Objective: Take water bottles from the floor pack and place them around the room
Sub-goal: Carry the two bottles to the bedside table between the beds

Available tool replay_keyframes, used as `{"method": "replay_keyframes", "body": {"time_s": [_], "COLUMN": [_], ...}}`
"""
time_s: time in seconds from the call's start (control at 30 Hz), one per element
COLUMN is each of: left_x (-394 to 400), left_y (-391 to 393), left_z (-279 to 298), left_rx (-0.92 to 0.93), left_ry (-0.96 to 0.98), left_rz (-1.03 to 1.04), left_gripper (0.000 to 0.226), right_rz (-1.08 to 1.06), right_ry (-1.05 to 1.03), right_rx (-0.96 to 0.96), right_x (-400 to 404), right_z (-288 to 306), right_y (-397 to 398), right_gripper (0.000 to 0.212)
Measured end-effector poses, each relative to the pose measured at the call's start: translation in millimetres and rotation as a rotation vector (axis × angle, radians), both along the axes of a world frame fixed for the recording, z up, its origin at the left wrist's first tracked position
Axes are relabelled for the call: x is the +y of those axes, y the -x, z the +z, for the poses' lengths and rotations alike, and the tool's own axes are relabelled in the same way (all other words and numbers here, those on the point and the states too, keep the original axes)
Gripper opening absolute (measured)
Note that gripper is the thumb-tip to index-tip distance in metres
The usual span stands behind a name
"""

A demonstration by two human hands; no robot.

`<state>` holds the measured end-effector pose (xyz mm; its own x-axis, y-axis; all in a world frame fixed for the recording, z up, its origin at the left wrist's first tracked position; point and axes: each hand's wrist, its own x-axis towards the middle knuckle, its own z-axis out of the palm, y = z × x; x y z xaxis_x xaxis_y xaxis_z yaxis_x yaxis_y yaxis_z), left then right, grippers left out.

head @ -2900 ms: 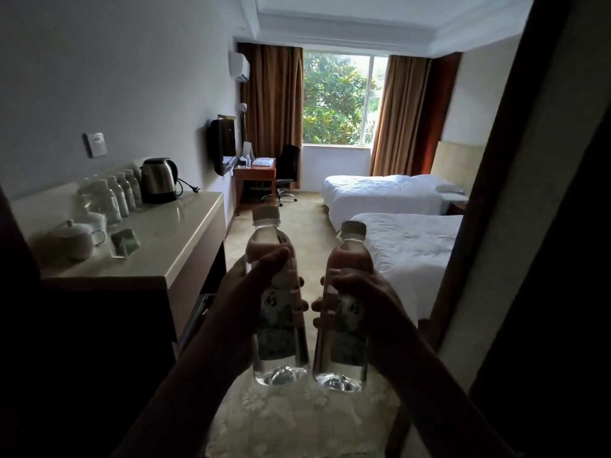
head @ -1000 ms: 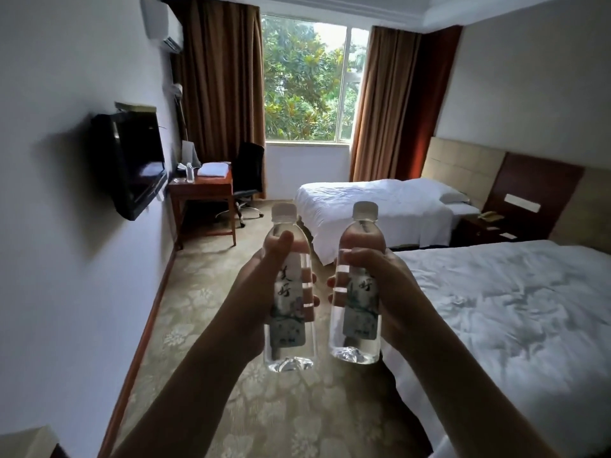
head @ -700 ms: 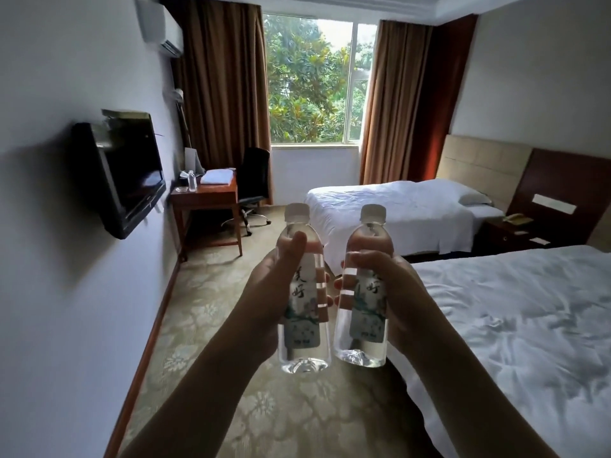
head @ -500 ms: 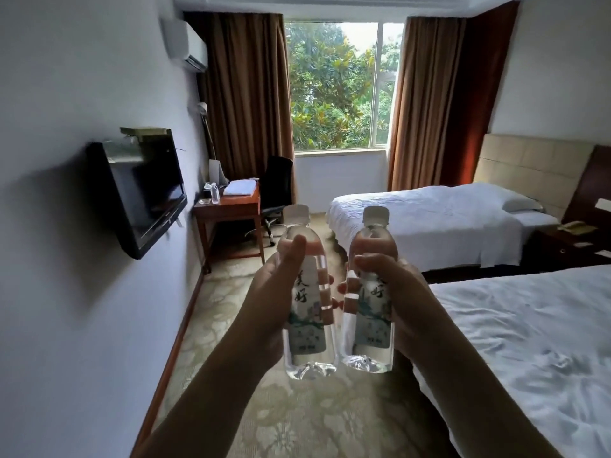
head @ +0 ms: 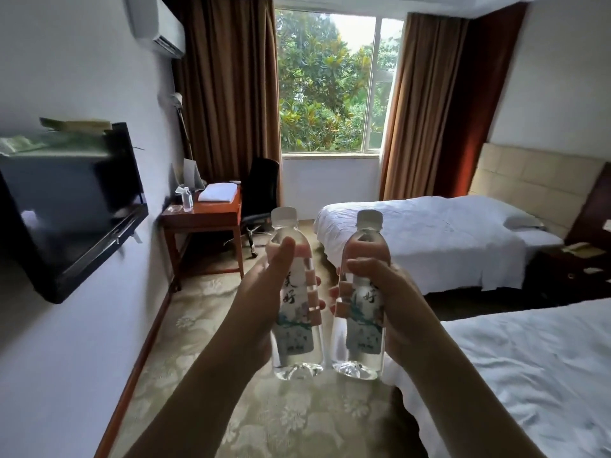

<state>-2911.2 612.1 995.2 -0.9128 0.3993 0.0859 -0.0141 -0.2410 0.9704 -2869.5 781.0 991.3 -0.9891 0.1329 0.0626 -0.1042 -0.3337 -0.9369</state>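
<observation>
I hold two clear water bottles upright, side by side, in front of me over the carpet. My left hand [head: 261, 295] grips the left water bottle [head: 296, 328] round its labelled middle, thumb up along its front. My right hand [head: 393, 299] grips the right water bottle [head: 362, 328] the same way. Both bottles have white caps and printed labels. The floor pack is not in view.
A wall-mounted TV [head: 71, 213] juts out at the left. A wooden desk [head: 205, 214] with a small bottle [head: 187, 200] and folded towel stands ahead left, a black chair [head: 261, 193] beside it. Two white beds [head: 426, 233] [head: 529, 375] fill the right, a nightstand [head: 572, 269] between them.
I have walked from the entrance counter deeper into the room; the TV, desk and far bed are closer. Both hands keep their grip on the bottles.
</observation>
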Motion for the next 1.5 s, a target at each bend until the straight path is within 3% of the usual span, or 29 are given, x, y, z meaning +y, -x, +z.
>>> {"method": "replay_keyframes", "body": {"time_s": [0.13, 0.3, 0.53, 0.7, 0.87, 1.07, 1.2, 1.5], "left_x": [35, 93, 174, 232, 298, 382, 452, 627], "left_y": [106, 217, 340, 424, 508, 589, 630, 730], "left_z": [0, 1, -1, -9, -3, 6, 10, -1], "left_rx": [0.038, 0.055, 0.067, 0.085, 0.064, 0.047, 0.055, 0.051], "left_ry": [0.009, 0.042, 0.035, 0.056, 0.036, 0.044, 0.073, 0.064], "left_rz": [-0.088, -0.197, -0.320, -0.327, -0.346, -0.349, -0.397, -0.720], "left_gripper": [0.089, 0.101, 0.094, 0.099, 0.093, 0.103, 0.102, 0.090], "right_rz": [-0.093, -0.198, -0.310, -0.298, -0.276, -0.292, -0.431, -0.894], "right_ry": [-0.063, -0.094, -0.097, -0.077, -0.030, -0.045, -0.108, -0.146], "right_rx": [-0.004, 0.003, -0.015, -0.011, 0.045, 0.027, 0.008, -0.043], "right_x": [28, 76, 150, 207, 275, 355, 420, 562], "right_z": [6, 17, 11, 1, 2, 12, 14, 1], "right_y": [90, 177, 284, 372, 465, 541, 566, 613], "right_gripper": [0.073, 0.061, 0.050, 0.057, 0.041, 0.051, 0.036, 0.030]}}
